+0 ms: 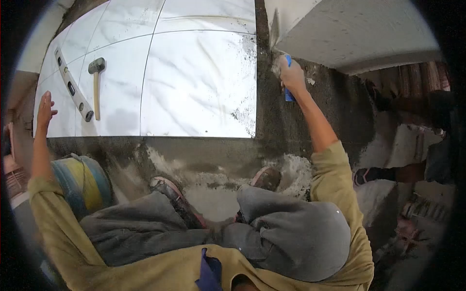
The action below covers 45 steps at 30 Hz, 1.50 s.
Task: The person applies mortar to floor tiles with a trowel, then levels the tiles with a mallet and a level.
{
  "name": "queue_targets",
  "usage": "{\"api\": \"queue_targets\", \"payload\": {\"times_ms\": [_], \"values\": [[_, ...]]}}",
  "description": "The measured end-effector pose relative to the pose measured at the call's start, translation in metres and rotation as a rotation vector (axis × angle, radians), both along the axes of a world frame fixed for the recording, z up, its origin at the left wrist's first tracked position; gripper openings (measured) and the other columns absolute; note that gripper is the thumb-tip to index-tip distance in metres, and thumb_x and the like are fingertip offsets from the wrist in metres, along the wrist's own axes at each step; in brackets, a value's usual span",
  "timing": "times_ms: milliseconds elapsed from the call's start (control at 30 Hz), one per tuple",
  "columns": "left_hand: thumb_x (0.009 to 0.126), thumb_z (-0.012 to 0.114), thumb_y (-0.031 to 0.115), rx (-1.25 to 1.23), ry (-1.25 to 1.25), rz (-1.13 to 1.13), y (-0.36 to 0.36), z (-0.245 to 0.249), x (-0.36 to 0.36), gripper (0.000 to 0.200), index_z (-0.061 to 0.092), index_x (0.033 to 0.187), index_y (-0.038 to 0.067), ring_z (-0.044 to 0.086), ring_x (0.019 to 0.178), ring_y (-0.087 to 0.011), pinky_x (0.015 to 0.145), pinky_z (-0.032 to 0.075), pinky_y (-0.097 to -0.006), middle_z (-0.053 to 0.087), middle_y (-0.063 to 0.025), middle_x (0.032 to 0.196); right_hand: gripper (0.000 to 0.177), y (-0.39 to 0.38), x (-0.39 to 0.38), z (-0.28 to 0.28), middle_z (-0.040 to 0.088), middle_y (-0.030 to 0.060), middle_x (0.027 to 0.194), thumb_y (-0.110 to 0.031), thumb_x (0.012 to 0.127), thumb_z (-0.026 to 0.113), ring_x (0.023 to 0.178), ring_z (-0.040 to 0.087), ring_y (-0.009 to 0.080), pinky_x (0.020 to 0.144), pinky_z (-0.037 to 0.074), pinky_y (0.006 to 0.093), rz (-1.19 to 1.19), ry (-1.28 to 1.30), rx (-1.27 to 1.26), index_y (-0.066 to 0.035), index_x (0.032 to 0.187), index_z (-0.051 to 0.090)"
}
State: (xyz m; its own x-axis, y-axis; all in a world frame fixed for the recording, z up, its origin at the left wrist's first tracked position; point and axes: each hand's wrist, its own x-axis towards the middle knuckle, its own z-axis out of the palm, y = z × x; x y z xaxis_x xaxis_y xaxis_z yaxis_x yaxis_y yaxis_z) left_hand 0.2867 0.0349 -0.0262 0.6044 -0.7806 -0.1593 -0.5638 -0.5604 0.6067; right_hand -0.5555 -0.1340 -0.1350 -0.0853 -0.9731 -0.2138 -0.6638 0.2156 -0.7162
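gripping blue-handled trowel point(289, 95), right hand point(292, 76) fisted around handle; blade grey; left hand point(45, 109) spread.

Mustard-yellow long-sleeved shirt point(335, 179) with its sleeves pushed up to the elbows. Below the shirt are dusty grey trousers point(291, 233) and worn, red-edged shoes point(167, 186).

Mallet point(96, 82) on tiles point(199, 82), level point(73, 87) just left; trowel point(289, 95) beyond tiles' right edge.
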Motion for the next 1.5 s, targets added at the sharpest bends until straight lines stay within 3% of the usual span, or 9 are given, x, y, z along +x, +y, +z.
{"api": "queue_targets", "payload": {"times_ms": [67, 200, 267, 900, 1100, 1200, 1267, 1400, 1500], "values": [[0.097, 0.04, 0.062, -0.024, -0.005, 0.001, 0.005, -0.008, 0.009, 0.075, 0.034, 0.15, 0.009, 0.049, 0.124, -0.0325, 0.083, 0.053, -0.0402, 0.037, -0.0166, 0.15, 0.063, -0.017, -0.018, -0.046, 0.065, 0.0182, 0.066, -0.052, 0.093, 0.048, 0.055, 0.066, 0.0289, 0.063, 0.054, 0.0429, 0.123, 0.275, -0.031, 0.007, 0.082, 0.065], [0.095, 0.041, 0.065, -0.044, -0.033, -0.05, -0.001, -0.008, 0.027, 0.079, 0.033, 0.15, 0.009, 0.051, 0.122, -0.0327, 0.083, 0.053, -0.0398, 0.038, -0.017, 0.15, 0.064, -0.011, 0.008, 0.014, 0.063, 0.0164, 0.062, -0.054, 0.091, 0.048, 0.053, 0.066, 0.0279, 0.062, 0.054, 0.0428, 0.012, 0.066, 0.132, 0.007, 0.081, 0.065], [0.094, 0.042, 0.067, -0.044, -0.039, -0.095, 0.007, -0.01, 0.028, 0.081, 0.033, 0.15, 0.009, 0.051, 0.122, -0.0326, 0.083, 0.053, -0.0398, 0.038, -0.0173, 0.149, 0.057, -0.014, 0.006, -0.006, 0.055, 0.0069, 0.059, -0.054, 0.094, 0.052, 0.046, 0.058, 0.0203, 0.043, 0.047, 0.0373, 0.026, 0.121, 0.118, -0.002, 0.071, 0.053], [0.094, 0.043, 0.066, -0.058, -0.001, -0.085, 0.002, -0.012, 0.032, 0.081, 0.032, 0.151, 0.01, 0.049, 0.124, -0.0321, 0.087, 0.051, -0.0408, 0.04, -0.0183, 0.148, 0.062, -0.001, 0.013, 0.01, 0.06, 0.0122, 0.059, -0.056, 0.093, 0.05, 0.05, 0.063, 0.0241, 0.048, 0.05, 0.0393, 0.021, 0.079, 0.046, 0.002, 0.073, 0.059], [0.094, 0.043, 0.064, -0.021, -0.002, -0.055, 0.002, -0.019, 0.042, 0.08, 0.032, 0.151, 0.009, 0.048, 0.127, -0.033, 0.087, 0.051, -0.0413, 0.036, -0.0145, 0.152, 0.068, -0.016, -0.013, -0.017, 0.066, 0.0218, 0.07, -0.057, 0.092, 0.047, 0.065, 0.069, 0.0354, 0.065, 0.053, 0.0444, 0.131, 0.276, 0.099, 0.009, 0.087, 0.064], [0.094, 0.043, 0.065, -0.059, -0.021, -0.046, 0.005, -0.017, 0.043, 0.08, 0.032, 0.151, 0.01, 0.048, 0.127, -0.0336, 0.087, 0.051, -0.0414, 0.037, -0.0153, 0.151, 0.07, -0.009, -0.012, -0.026, 0.068, 0.0258, 0.078, -0.057, 0.092, 0.047, 0.076, 0.07, 0.0394, 0.073, 0.053, 0.0454, -0.011, 0.333, -0.293, 0.011, 0.093, 0.065], [0.094, 0.042, 0.066, -0.069, -0.022, -0.047, 0.0, -0.016, 0.037, 0.08, 0.032, 0.151, 0.01, 0.049, 0.124, -0.0338, 0.086, 0.051, -0.0407, 0.04, -0.0171, 0.148, 0.068, -0.018, -0.015, -0.007, 0.064, 0.0348, 0.097, -0.055, 0.095, 0.042, 0.1, 0.062, 0.0486, 0.088, 0.047, 0.0512, 0.179, 0.407, 0.132, 0.009, 0.097, 0.065], [0.093, 0.039, 0.069, 0.048, -0.044, -0.015, 0.002, -0.001, 0.026, 0.083, 0.032, 0.151, 0.01, 0.055, 0.114, -0.0338, 0.084, 0.051, -0.0389, 0.046, -0.0227, 0.141, 0.07, -0.013, -0.011, -0.025, 0.068, 0.026, 0.083, -0.058, 0.094, 0.045, 0.077, 0.07, 0.0378, 0.072, 0.053, 0.0445, -0.079, 0.29, -0.209, 0.009, 0.098, 0.064], [0.093, 0.037, 0.07, -0.012, -0.034, 0.043, 0.004, -0.006, 0.017, 0.085, 0.031, 0.151, 0.008, 0.056, 0.112, -0.0338, 0.084, 0.051, -0.0392, 0.047, -0.0244, 0.139, 0.068, -0.033, -0.028, -0.04, 0.068, 0.0229, 0.077, -0.058, 0.094, 0.047, 0.072, 0.07, 0.0334, 0.067, 0.053, 0.0423, 0.262, 0.642, -0.1, 0.008, 0.095, 0.064]]}}
